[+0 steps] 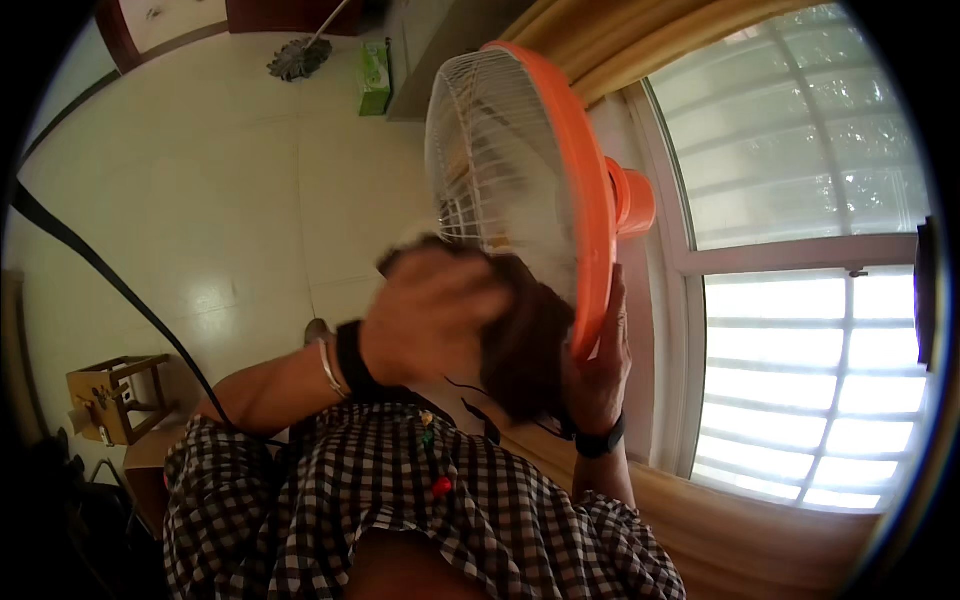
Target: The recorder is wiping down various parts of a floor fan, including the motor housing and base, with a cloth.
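An orange-rimmed electric fan (577, 172) stands tilted before me, its white wire grille (480, 127) facing left. Its orange motor housing (636, 202) points toward the window. My left hand (435, 315), blurred by motion, grips a dark brown cloth (529, 337) at the lower part of the grille. Whether the cloth presses on the wires is hard to tell through the blur. My right hand (609, 367) supports the lower orange rim from behind, with its fingers along the back. The cloth covers the fan's lower end.
A barred window (772, 375) and yellow curtains (600, 37) are close on the right. On the tiled floor (210, 202) lie a mop head (300, 60) and a green box (373, 79). A small wooden stool (120, 397) is at left. A black cable (112, 277) crosses the left side.
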`<action>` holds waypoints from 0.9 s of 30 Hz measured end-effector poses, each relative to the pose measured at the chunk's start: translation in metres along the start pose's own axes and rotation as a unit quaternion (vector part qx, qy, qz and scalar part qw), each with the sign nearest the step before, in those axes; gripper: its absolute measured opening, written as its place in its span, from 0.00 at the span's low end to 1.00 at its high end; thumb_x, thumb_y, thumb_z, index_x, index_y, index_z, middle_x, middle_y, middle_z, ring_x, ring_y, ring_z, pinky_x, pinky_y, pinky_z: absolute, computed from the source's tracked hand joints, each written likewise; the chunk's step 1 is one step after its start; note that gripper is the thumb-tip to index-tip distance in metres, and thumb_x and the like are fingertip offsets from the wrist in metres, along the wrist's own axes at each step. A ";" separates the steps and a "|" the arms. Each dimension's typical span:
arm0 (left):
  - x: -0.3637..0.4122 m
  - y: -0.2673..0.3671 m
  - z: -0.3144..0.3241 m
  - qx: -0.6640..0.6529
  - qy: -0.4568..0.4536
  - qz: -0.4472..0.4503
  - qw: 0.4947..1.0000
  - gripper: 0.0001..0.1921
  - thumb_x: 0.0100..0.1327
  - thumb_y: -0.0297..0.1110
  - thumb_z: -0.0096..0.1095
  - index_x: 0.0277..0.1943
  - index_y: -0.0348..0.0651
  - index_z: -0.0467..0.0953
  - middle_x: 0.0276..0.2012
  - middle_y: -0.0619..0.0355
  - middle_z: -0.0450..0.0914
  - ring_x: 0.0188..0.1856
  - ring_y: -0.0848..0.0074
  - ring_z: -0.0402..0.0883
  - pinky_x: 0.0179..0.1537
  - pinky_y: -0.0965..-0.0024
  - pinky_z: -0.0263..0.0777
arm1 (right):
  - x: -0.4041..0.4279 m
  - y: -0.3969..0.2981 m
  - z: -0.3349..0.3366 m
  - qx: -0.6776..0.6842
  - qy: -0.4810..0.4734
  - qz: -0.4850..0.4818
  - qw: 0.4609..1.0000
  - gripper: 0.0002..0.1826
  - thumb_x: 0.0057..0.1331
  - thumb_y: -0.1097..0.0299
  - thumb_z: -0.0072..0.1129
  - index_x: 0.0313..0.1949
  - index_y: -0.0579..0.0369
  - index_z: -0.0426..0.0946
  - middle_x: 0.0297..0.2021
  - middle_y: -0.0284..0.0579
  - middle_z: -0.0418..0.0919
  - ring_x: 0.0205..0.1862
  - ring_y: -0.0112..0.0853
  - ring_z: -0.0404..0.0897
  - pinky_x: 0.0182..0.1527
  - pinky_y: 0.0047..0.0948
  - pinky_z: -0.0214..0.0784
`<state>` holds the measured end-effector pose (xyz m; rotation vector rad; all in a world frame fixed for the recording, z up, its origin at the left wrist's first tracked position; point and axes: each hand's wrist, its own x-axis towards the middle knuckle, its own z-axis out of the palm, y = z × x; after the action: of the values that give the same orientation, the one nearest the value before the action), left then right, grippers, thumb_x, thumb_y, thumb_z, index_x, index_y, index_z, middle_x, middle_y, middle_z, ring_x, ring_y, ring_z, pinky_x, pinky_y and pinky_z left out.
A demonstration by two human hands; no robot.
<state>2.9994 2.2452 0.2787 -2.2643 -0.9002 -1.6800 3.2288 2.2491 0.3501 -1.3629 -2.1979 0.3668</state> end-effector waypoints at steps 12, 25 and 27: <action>0.112 -0.080 -0.025 0.093 -0.028 -0.020 0.995 0.13 0.56 0.28 0.62 0.45 0.33 0.77 0.44 0.50 0.77 0.47 0.58 0.75 0.48 0.60 0.69 | 0.021 -0.013 0.027 0.000 0.008 -0.071 0.997 0.51 0.56 0.55 0.69 0.68 0.67 0.47 0.64 0.64 0.60 0.67 0.56 0.58 0.64 0.46 0.58; 0.087 -0.061 -0.045 0.030 0.026 -0.192 0.981 0.20 0.54 0.32 0.71 0.49 0.37 0.75 0.47 0.52 0.75 0.49 0.64 0.76 0.50 0.66 0.70 | 0.043 -0.025 0.040 0.023 -0.005 -0.036 0.999 0.52 0.54 0.57 0.71 0.68 0.69 0.48 0.64 0.66 0.59 0.67 0.56 0.58 0.64 0.43 0.58; 0.072 -0.103 -0.052 0.080 0.000 -0.211 0.974 0.24 0.57 0.41 0.70 0.52 0.37 0.75 0.50 0.50 0.74 0.50 0.63 0.76 0.51 0.65 0.70 | 0.053 -0.030 0.052 0.004 -0.014 -0.030 0.999 0.51 0.55 0.57 0.71 0.67 0.69 0.49 0.63 0.67 0.60 0.66 0.56 0.60 0.63 0.42 0.61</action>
<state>2.9121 2.3283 0.3417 -2.0673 -1.5444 -1.6818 3.1587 2.2851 0.3369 -1.2917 -2.2529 0.3733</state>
